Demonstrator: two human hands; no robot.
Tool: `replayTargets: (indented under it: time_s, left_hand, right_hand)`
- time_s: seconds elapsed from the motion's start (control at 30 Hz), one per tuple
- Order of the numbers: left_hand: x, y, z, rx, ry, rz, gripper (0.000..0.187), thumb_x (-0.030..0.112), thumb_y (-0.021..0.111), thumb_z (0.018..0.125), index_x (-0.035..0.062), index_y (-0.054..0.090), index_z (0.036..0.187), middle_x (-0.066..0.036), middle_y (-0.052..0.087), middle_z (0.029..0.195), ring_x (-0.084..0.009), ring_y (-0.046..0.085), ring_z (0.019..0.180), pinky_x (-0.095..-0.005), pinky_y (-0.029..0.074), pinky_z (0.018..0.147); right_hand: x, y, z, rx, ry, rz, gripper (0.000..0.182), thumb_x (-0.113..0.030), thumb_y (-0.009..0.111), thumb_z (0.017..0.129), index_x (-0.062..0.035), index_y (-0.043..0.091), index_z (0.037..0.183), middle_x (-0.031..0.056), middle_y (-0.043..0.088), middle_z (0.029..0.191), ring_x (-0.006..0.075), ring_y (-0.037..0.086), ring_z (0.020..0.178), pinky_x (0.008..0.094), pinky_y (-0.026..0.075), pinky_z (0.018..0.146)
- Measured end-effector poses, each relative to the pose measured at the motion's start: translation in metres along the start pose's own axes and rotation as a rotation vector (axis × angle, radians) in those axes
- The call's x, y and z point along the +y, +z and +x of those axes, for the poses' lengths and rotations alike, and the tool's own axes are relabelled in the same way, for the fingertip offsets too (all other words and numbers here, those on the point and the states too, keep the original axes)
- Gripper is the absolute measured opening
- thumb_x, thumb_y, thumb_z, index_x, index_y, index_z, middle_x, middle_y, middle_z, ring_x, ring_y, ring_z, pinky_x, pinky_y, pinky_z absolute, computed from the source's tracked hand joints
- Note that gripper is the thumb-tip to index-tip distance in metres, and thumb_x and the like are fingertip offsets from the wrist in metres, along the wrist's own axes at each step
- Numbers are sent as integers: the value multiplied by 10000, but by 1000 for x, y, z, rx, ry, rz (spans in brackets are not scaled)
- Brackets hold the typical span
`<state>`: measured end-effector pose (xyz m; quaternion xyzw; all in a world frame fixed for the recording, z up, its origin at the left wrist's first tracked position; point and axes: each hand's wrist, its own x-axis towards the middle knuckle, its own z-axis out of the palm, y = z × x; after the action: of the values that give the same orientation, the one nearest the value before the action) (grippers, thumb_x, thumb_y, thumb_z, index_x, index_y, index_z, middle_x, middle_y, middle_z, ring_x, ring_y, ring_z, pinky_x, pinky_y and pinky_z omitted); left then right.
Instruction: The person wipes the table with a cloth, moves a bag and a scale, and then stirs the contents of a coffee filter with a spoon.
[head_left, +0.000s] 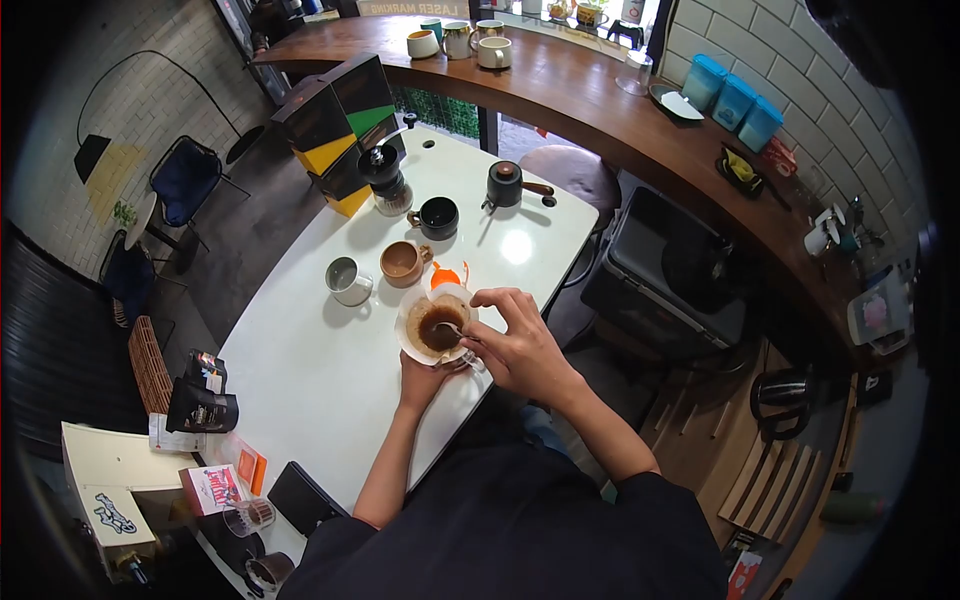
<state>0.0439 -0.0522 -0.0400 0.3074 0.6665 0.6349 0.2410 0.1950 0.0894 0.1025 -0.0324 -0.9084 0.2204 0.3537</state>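
Note:
My right hand (520,345) pinches a small spoon (452,328), its bowl down in the dark wet coffee (437,332) inside a white paper filter (409,312). Below the filter, my left hand (428,374) curls round a glass coffee server (474,361), mostly hidden by the filter. Orange plastic (447,272) shows just beyond the filter's far edge. Close by stand a brown cup (402,263), a grey-white mug (348,281) and a black cup (437,218).
A coffee grinder (382,175) and a black pot with a wooden handle (507,186) stand farther back on the white table (300,375). Black boxes (340,120) rise behind the grinder. A curved wooden counter (570,80) holds several cups and blue containers (733,100).

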Motion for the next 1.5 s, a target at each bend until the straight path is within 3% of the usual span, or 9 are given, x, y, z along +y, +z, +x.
replayTargets:
  time_s: [0.3, 0.4, 1.0, 1.5]
  left_hand:
    - [1, 0, 3, -40, -48, -110, 709, 72, 949, 701, 23, 625, 1330, -95, 724, 1253, -220, 704, 1150, -374, 573, 996]
    - [11, 1, 3, -50, -49, -74, 748, 55, 918, 742, 43, 572, 1406, -90, 671, 1353, -220, 665, 1226, -370, 551, 1046]
    - [-14, -3, 3, -38, -44, 16, 566, 86, 844, 872, 22, 598, 1377, -106, 668, 1349, -226, 655, 1223, -370, 527, 1042]
    - [-3, 7, 2, -23, 22, -44, 581, 31, 792, 894, 22, 555, 1424, -109, 651, 1370, -224, 633, 1259, -369, 507, 1064]
  right_hand:
    - [14, -14, 5, -77, -50, 46, 171, -195, 748, 918, -64, 724, 1025, 143, 561, 1273, 326, 556, 1196, 460, 438, 1017]
    - [18, -14, 7, -106, -68, 84, 148, -199, 743, 930, -84, 710, 1018, 145, 561, 1286, 347, 541, 1229, 470, 431, 1033]
    - [11, -8, 2, -90, -50, 34, 176, -204, 762, 910, -74, 686, 1000, 144, 559, 1279, 342, 548, 1194, 471, 442, 1023]
    - [6, 8, 5, -46, 1, 59, 170, -196, 754, 916, -82, 683, 1020, 141, 559, 1280, 333, 545, 1217, 464, 441, 1025]
